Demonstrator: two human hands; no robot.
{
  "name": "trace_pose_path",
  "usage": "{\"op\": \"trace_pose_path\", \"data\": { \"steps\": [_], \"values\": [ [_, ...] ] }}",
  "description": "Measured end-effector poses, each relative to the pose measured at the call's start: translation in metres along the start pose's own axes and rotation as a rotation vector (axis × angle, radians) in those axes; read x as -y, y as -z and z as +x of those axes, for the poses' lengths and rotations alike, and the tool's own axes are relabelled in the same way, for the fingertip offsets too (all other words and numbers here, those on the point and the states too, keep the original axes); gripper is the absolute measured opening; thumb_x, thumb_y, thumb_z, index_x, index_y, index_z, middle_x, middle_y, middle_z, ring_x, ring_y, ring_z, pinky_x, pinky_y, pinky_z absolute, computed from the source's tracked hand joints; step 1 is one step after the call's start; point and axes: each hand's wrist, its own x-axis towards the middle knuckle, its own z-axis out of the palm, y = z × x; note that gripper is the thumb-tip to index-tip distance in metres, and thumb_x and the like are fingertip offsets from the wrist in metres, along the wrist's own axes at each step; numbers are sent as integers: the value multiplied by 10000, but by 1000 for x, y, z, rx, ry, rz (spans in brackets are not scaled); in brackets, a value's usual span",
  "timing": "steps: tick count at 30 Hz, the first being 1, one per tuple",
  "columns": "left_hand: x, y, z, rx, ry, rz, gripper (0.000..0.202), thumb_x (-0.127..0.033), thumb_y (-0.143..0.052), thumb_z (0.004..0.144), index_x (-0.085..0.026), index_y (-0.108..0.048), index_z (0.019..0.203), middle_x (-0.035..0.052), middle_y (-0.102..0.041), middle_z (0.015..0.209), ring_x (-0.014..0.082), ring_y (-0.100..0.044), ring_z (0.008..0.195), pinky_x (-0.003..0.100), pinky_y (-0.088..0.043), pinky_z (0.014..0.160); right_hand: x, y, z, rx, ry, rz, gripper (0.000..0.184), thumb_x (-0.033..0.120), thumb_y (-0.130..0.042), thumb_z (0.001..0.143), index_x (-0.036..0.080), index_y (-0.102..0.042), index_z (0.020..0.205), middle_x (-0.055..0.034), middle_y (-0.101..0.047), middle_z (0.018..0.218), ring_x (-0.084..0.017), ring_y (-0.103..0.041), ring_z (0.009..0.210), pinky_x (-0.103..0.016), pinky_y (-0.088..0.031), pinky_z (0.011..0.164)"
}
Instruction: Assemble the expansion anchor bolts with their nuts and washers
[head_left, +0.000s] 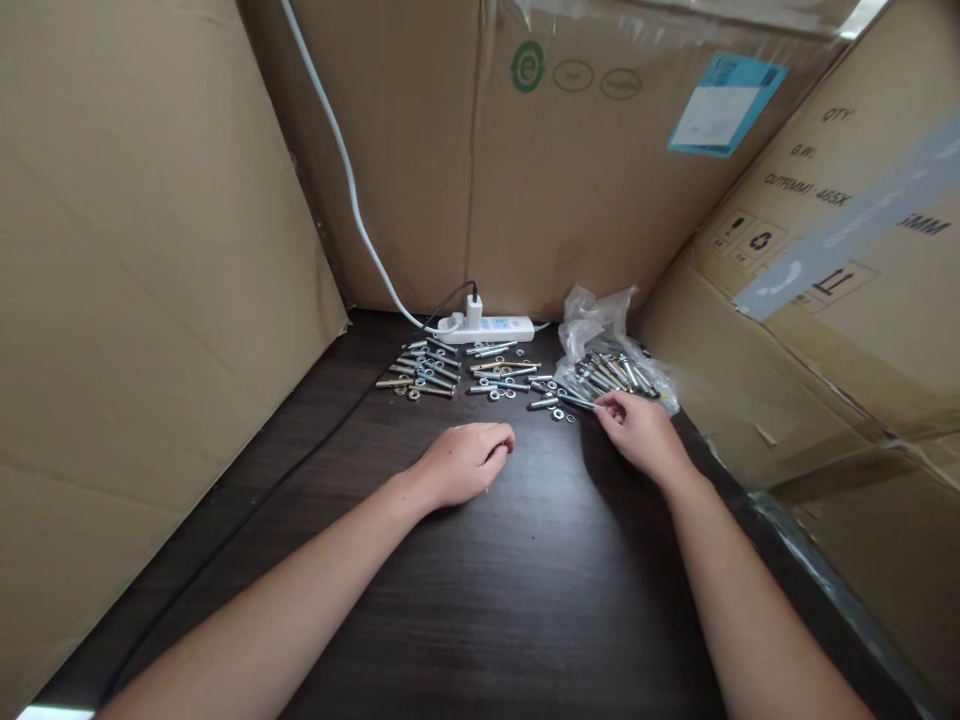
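At the right, my right hand [634,430] pinches the end of a long metal bolt [577,401] with thumb and fingertips. The bolt lies low over the table beside a clear plastic bag [596,325], which holds several more bolts [619,372]. My left hand [469,460] rests on the dark table with its fingers curled in; whatever they may hold is hidden. Beyond it are a left group of bolts, nuts and washers [427,370] and a middle group of bolts [499,372]. A short metal sleeve [544,404] and a nut [557,413] lie left of the held bolt.
Cardboard boxes wall in the table [480,600]: a left box [150,250], a back box [405,150] and a right box [810,370]. A white power strip [502,329] with a plugged-in charger [474,312] sits behind the hardware. A black cable [300,465] crosses the left side.
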Motion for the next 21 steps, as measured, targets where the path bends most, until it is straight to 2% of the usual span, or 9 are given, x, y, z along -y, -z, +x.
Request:
{"op": "trace_pose_path", "data": {
  "steps": [4,9,15,18,21],
  "values": [
    [1,0,1,-42,-10,49,158,-179,-386,872,-205,-542,871,21,-610,878,181,-542,868,310,-436,788,2,-2,0,-4,3,-23,200,300,-526,798,175,-668,863,-50,-652,712,-171,-570,592,-272,-390,555],
    [4,-2,2,-161,52,65,218,-158,-425,836,-211,-506,1032,42,-587,1036,210,-483,1034,362,-416,913,4,-2,0,36,13,-4,165,278,-537,803,190,-659,872,-33,-652,724,-170,-576,619,-271,-399,583],
    [9,-7,1,-96,159,97,511,-108,-406,800,-202,-381,1301,108,-476,1221,238,-413,1194,443,-308,1039,13,-6,-1,70,80,61,182,299,-526,820,188,-653,889,-28,-643,723,-170,-575,636,-274,-405,598],
    [12,-10,1,-72,160,105,581,-84,-383,790,-211,-323,1354,118,-441,1264,238,-395,1226,455,-286,1049,22,-8,-3,95,110,92,177,296,-519,826,191,-650,883,-27,-642,722,-170,-574,644,-277,-410,608],
    [14,-12,2,-81,154,105,581,-79,-382,790,-204,-328,1354,120,-433,1279,233,-388,1242,443,-286,1052,28,-11,-5,110,130,129,176,298,-519,831,192,-650,881,-28,-644,724,-167,-574,641,-278,-414,608]
  ]
}}
